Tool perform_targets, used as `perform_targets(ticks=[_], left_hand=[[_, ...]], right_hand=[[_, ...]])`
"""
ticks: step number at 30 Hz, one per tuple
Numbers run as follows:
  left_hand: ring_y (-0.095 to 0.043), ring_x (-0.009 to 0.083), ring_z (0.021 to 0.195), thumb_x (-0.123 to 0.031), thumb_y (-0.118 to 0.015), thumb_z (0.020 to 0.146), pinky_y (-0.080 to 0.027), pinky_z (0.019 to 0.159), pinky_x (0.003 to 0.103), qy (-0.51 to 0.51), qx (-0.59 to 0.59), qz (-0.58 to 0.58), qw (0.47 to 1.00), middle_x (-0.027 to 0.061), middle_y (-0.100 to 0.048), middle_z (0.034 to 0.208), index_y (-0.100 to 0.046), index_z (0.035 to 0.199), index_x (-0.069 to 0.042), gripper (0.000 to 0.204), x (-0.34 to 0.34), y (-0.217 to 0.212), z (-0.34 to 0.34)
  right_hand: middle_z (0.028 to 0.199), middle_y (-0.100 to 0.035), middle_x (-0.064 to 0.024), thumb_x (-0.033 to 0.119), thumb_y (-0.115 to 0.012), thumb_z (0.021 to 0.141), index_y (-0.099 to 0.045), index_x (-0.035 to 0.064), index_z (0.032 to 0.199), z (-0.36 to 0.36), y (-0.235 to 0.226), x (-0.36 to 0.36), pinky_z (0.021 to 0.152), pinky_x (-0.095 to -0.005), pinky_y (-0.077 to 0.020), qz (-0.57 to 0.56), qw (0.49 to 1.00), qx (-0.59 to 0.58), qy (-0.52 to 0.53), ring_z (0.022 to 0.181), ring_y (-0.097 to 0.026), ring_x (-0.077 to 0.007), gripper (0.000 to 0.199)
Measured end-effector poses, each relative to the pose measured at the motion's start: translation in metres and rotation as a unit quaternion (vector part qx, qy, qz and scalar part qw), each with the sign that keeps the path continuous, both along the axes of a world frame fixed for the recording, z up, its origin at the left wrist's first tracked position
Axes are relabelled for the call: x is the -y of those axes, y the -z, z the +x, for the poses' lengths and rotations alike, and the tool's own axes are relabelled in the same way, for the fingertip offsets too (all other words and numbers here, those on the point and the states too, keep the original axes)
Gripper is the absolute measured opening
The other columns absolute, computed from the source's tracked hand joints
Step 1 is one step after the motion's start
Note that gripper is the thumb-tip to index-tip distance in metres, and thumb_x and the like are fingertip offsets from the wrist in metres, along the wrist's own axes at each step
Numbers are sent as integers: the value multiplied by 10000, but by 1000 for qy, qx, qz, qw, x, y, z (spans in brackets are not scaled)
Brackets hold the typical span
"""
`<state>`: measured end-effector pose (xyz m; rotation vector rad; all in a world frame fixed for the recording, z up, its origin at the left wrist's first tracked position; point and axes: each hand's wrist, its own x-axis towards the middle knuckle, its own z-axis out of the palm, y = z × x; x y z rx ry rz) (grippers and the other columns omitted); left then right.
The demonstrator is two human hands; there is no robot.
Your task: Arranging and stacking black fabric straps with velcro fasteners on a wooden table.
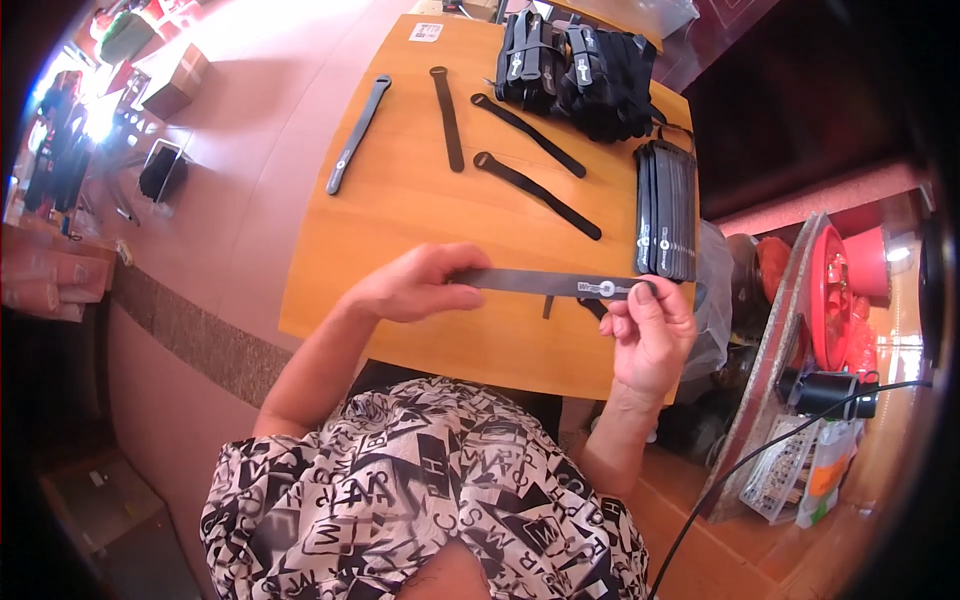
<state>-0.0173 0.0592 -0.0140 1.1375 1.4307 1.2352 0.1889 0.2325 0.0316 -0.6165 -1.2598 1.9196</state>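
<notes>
One grey strap (pixel 530 282) runs straight over the table (pixel 400 230), the left hand (pixel 415 285) closed on one end with thumb and fingers, the right hand (pixel 655 335) pinching the other (just beside a white printed mark (pixel 603 289)). Four loose straps (pixel 449 120) lie ahead of the left hand. Past the right hand sits a stack of straps (pixel 665 205), with dark bundles (pixel 605 95) farther out.

Counted: one table (pixel 375 255); two hands, being one left hand (pixel 408 288) and one right hand (pixel 650 345); one held strap (pixel 535 282); four loose straps (pixel 449 125) wholly visible; at least two strap bundles (pixel 530 65); one strap stack (pixel 667 205), individual pieces not countable; one white label (pixel 425 32).
</notes>
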Motion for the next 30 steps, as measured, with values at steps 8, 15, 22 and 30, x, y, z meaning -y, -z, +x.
perform_targets(ticks=[8, 15, 22, 30], left_hand=[[-492, 74, 721, -107, -531, 905, -424, 653, 228, -101, 112, -123, 981, 1, -529, 760, -590, 1028, -11, 167, 23, 13, -20], [-557, 92, 634, -90, -650, 796, -461, 568, 255, -246, -94, -135, 955, 31, -603, 680, -653, 889, 12, 138, 7, 19, -21], [-640, 183, 642, -160, -738, 715, -515, 617, 314, -304, -162, -221, 913, 112, -661, 695, -683, 802, 0, 190, -6, 28, -17], [-662, 272, 731, -198, -742, 711, -525, 685, 356, -302, -246, -245, 888, 143, -675, 766, -690, 803, -19, 208, -10, 29, -15]], right_hand=[[683, -573, 8, 53, -622, 870, -645, -24, 854, -4, 84, 7, 504, -193, -362, 127, 966, 226, 3, 554, -457, -35, 82], [576, -558, -54, 98, -672, 821, -615, -21, 752, -11, 95, -4, 515, -279, -417, 284, 891, 351, 49, 531, -502, -101, 149], [569, -563, -33, 109, -696, 792, -578, -17, 687, -16, 98, 0, 511, -273, -417, 313, 861, 379, 128, 527, -489, -90, 202], [558, -556, -125, 77, -687, 766, -532, -3, 655, -23, 102, 4, 498, -347, -433, 348, 843, 385, 143, 484, -540, -234, 207]])
